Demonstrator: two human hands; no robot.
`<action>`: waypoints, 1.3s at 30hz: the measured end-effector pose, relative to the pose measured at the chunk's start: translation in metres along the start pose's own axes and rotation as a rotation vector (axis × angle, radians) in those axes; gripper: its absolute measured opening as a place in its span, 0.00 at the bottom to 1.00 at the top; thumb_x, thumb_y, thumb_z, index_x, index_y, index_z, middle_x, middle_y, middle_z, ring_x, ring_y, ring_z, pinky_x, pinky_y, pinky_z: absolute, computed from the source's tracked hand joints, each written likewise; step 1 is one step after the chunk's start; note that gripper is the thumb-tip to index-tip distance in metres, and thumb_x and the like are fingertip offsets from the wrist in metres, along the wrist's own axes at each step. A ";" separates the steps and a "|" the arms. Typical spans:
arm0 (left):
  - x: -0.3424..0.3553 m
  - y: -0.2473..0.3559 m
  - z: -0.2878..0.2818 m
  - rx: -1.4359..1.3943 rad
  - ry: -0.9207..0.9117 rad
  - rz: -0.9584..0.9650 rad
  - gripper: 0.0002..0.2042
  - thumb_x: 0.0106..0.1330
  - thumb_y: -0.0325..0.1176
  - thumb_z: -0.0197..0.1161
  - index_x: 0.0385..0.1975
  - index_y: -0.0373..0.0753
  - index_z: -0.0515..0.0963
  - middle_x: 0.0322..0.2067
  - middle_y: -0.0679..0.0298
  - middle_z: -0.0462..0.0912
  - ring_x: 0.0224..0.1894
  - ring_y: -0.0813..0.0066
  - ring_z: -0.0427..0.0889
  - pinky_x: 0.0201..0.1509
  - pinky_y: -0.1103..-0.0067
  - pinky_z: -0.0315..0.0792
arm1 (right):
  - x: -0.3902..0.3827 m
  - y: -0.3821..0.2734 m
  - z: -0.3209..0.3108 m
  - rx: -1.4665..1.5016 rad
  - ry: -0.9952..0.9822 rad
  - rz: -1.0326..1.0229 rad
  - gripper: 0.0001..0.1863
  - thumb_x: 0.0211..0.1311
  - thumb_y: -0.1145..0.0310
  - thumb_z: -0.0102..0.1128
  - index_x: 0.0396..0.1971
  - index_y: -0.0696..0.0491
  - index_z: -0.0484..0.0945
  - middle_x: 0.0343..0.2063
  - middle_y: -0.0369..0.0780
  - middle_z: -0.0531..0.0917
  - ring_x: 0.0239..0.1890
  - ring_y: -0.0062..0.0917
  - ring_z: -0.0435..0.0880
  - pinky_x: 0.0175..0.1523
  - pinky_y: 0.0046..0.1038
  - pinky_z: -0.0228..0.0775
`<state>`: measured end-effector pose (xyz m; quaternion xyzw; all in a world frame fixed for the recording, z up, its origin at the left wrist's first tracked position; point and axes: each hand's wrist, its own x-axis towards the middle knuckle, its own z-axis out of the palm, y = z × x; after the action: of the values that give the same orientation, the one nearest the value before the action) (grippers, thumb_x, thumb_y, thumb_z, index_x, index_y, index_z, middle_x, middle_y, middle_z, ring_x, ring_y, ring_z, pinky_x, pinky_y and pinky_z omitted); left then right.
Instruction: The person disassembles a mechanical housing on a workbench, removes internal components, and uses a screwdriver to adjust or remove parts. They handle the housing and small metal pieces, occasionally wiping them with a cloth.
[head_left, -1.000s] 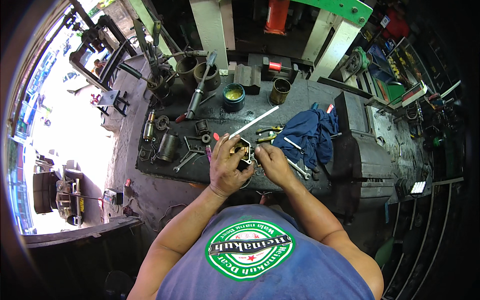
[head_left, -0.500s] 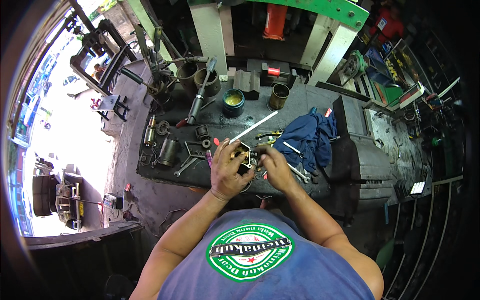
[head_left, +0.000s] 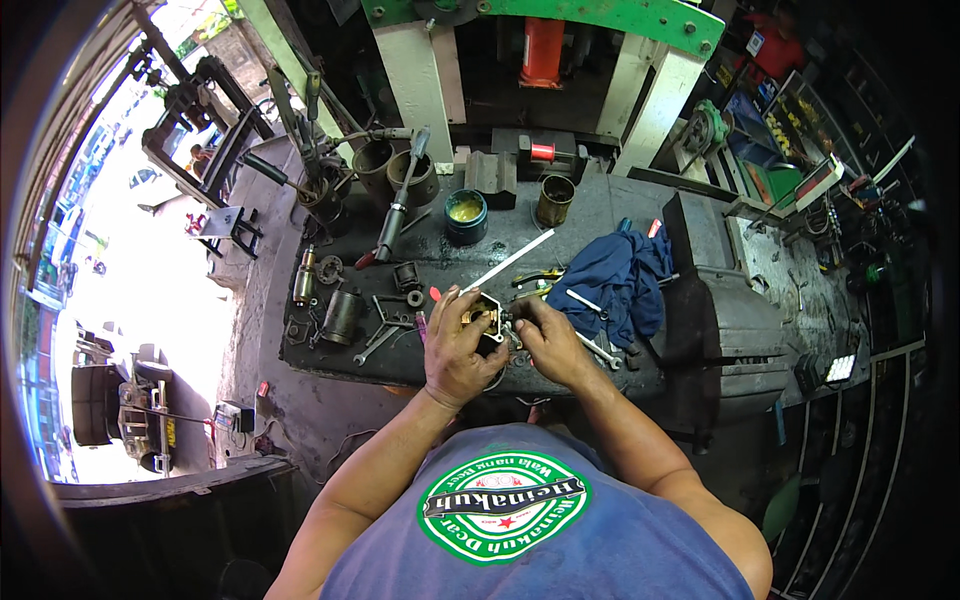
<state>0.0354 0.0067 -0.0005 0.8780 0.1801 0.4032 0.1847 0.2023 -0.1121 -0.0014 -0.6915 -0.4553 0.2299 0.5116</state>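
My left hand [head_left: 452,352] is wrapped round a small metal housing [head_left: 498,331] with a pale rim and a brass-coloured inside, held up over the near edge of the workbench. At the housing's right side, my right hand [head_left: 552,345] has its fingers pinched on a small dark fitting that sticks out there. The fingertips hide most of that fitting. Just beyond my hands lies a white strip [head_left: 515,258]. Left of them are an open-ended wrench [head_left: 376,345], a ribbed metal cylinder [head_left: 342,316] and a small ring [head_left: 415,298].
A blue cloth [head_left: 615,285] with wrenches beside it lies to the right. Farther back stand a tub of yellowish grease [head_left: 466,216], a brown tin [head_left: 555,201] and a long-handled tool [head_left: 396,215]. A bulky metal vise [head_left: 735,330] borders the bench's right side.
My right-hand fingers have closed in on the fitting at the housing's side. The left hand keeps its hold. The whole view has shifted slightly.
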 end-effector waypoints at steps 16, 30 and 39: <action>-0.001 0.000 0.000 -0.017 0.019 -0.025 0.21 0.50 0.34 0.81 0.46 0.37 0.91 0.66 0.49 0.82 0.72 0.38 0.77 0.78 0.51 0.70 | 0.003 0.001 0.004 -0.144 -0.024 -0.209 0.14 0.79 0.67 0.67 0.53 0.62 0.80 0.41 0.55 0.89 0.45 0.54 0.89 0.49 0.47 0.80; -0.001 -0.001 0.002 0.007 0.016 -0.009 0.21 0.50 0.34 0.81 0.45 0.36 0.90 0.65 0.48 0.83 0.71 0.38 0.78 0.78 0.50 0.70 | 0.009 -0.010 0.007 -0.099 -0.078 0.040 0.20 0.83 0.57 0.63 0.45 0.64 0.84 0.36 0.55 0.89 0.38 0.51 0.90 0.42 0.45 0.78; -0.002 -0.002 0.002 0.026 0.010 0.013 0.21 0.51 0.36 0.82 0.45 0.37 0.90 0.65 0.49 0.82 0.71 0.38 0.77 0.77 0.51 0.71 | 0.011 -0.006 0.001 -0.093 0.011 0.036 0.23 0.86 0.56 0.56 0.40 0.63 0.83 0.31 0.55 0.88 0.36 0.55 0.89 0.43 0.48 0.77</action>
<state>0.0354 0.0071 -0.0034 0.8796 0.1805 0.4062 0.1695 0.2046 -0.1014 0.0055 -0.7238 -0.4500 0.2142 0.4772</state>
